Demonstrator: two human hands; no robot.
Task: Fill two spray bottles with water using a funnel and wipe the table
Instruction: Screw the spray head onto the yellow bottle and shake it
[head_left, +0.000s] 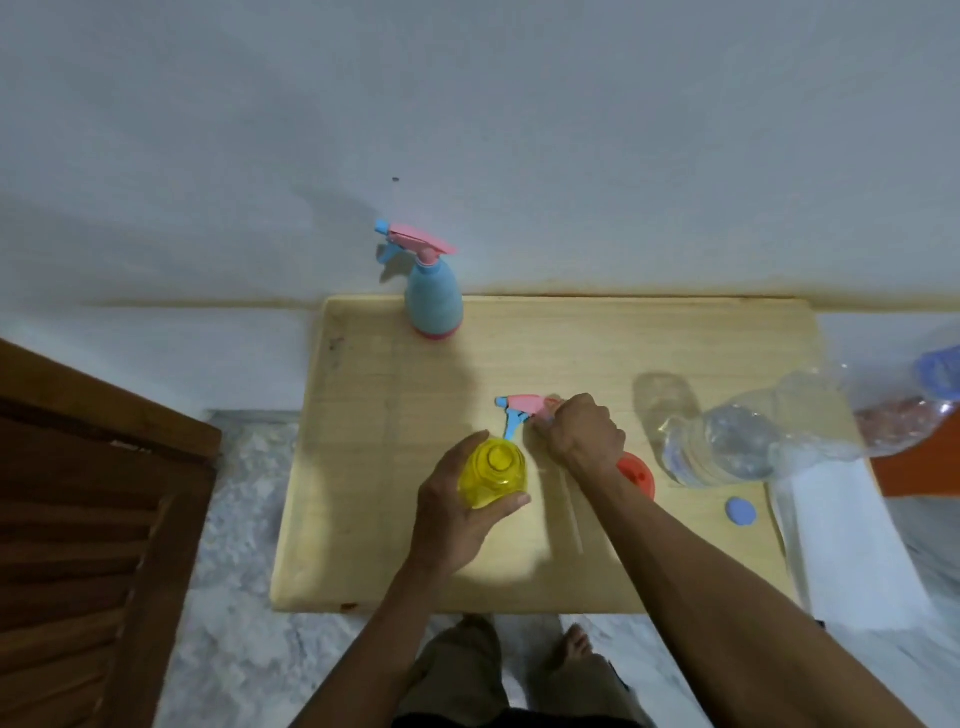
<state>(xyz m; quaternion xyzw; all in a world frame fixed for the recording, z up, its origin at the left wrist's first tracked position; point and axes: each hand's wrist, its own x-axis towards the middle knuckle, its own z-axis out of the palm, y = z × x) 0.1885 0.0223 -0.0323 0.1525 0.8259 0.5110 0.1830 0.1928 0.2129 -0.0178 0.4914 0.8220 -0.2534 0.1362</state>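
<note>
A yellow spray bottle (494, 472) without its head stands near the middle of the wooden table (395, 551); my left hand (457, 512) grips its body from the left. My right hand (582, 431) holds a pink and blue spray head (522, 408) just behind the yellow bottle, with its thin dip tube (574, 519) trailing toward me. A blue spray bottle (434, 301) with a pink head on stands at the table's back edge. An orange funnel (640, 474) lies partly hidden under my right forearm. A large clear water bottle (737, 441) lies on its side at the right.
A blue cap (741, 512) lies on the table in front of the water bottle. A white cloth (852, 545) hangs over the table's right edge. A dark wooden louvred panel (88, 519) stands at the left. A white wall rises right behind the table.
</note>
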